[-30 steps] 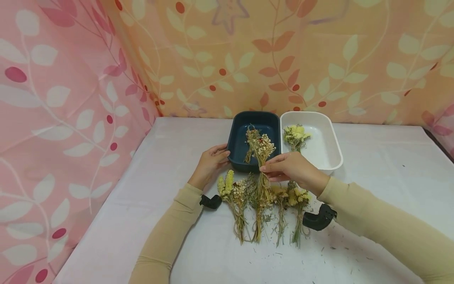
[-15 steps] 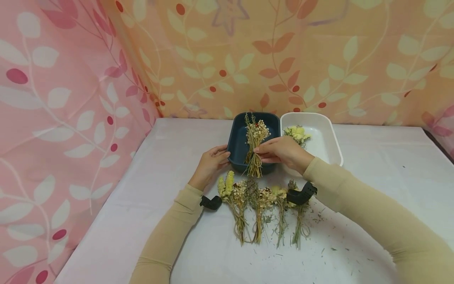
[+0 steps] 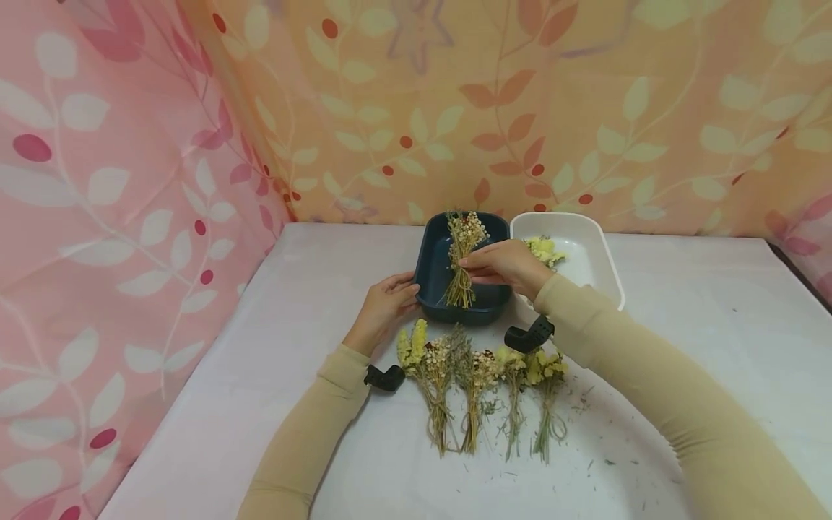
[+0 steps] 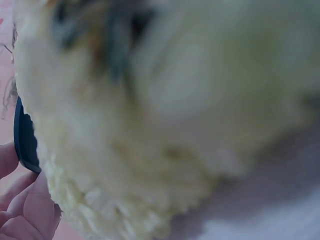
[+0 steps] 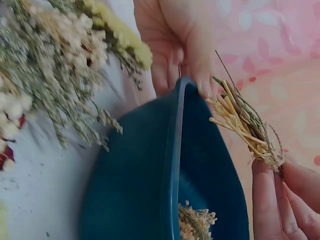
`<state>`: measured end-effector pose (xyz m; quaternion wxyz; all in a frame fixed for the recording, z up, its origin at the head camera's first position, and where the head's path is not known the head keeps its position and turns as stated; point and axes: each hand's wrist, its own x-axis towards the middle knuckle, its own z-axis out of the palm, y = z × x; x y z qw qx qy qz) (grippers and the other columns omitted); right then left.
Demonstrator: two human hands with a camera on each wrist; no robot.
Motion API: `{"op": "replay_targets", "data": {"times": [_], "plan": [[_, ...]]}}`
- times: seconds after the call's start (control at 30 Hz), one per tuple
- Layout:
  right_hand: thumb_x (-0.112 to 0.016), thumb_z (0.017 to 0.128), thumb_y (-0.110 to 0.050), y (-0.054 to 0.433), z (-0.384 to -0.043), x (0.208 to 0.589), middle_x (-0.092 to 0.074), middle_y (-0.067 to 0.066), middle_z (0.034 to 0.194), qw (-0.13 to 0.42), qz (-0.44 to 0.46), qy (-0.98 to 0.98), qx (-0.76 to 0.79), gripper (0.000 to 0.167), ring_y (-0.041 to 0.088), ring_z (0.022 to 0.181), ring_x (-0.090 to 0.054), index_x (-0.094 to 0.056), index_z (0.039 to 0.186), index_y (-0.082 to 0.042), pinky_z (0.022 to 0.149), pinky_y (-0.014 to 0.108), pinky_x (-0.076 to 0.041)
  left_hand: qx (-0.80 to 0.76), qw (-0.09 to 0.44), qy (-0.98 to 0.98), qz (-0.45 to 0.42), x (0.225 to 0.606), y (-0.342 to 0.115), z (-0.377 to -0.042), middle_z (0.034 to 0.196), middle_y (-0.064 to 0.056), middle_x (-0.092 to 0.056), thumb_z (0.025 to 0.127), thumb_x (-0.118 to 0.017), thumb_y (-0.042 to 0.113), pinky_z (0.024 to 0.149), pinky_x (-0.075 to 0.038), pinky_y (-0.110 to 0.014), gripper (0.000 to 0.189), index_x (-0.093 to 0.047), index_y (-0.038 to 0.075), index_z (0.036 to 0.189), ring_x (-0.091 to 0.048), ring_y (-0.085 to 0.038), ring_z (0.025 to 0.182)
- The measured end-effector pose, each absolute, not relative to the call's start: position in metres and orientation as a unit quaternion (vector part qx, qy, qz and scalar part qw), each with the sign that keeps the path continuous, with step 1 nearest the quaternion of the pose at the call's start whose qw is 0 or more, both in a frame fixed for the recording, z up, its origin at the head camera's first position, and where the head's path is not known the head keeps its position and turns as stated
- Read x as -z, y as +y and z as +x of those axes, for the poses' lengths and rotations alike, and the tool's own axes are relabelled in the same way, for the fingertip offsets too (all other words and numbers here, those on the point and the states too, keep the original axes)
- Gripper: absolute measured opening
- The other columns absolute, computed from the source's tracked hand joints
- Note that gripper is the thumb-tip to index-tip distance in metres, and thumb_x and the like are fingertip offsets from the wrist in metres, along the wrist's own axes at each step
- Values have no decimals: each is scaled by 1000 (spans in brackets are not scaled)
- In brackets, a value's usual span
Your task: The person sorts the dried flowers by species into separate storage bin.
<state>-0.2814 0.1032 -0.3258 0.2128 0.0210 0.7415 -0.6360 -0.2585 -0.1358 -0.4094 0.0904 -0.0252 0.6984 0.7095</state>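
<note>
My right hand (image 3: 510,263) pinches a small bunch of dried flowers (image 3: 464,235) at its tied stems, over the dark blue dish (image 3: 455,314). Cream blossoms point away from me and the cut stems toward me. In the right wrist view, the twine tie and straw-coloured stems (image 5: 242,120) show by the fingertips. Another dried bunch (image 5: 195,222) lies inside the dish. My left hand (image 3: 382,307) grips the dish's left front corner, thumb at the rim and fingers outside. Blurred pale yellow blossoms (image 4: 150,130) fill most of the left wrist view.
Several tied bunches (image 3: 477,375) lie in a row in front of the dishes. Right of the blue dish stands a white dish (image 3: 588,253) with a yellow bunch (image 3: 544,250). Plant crumbs (image 3: 609,462) dot the white tablecloth; a patterned cloth (image 3: 364,108) hangs behind.
The right hand has carried its bunch forward and slightly left, from above the row and the dish's front edge into the dish area. The left hand stays at the corner.
</note>
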Motion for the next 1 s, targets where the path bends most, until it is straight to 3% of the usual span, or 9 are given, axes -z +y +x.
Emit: {"op": "replay_targets", "data": {"times": [0.5,0.8,1.0], "plan": [[-73,92,-14,83,-299,341,-71,-7,73,174,23,755,631,36,7,69,-70,-68,123,4,101,44,-54,-712,91,696,-22,409,-137,-256,140,-15,-60,99,-63,15,101,-55,-37,42,-56,9,141,-62,-29,124],[-75,89,-9,72,-306,356,-70,-3,69,159,55,754,635,31,9,63,-69,-70,116,6,95,44,-58,-705,94,702,-28,411,-137,-258,139,-13,-61,99,-64,17,100,-56,-36,42,-57,11,140,-65,-27,120],[-76,88,-6,69,-310,365,-69,-2,66,161,62,751,638,32,9,59,-68,-69,115,9,80,35,-63,-706,93,702,-26,410,-137,-257,137,-14,-62,99,-64,16,98,-57,-35,42,-58,10,140,-67,-26,115]]}}
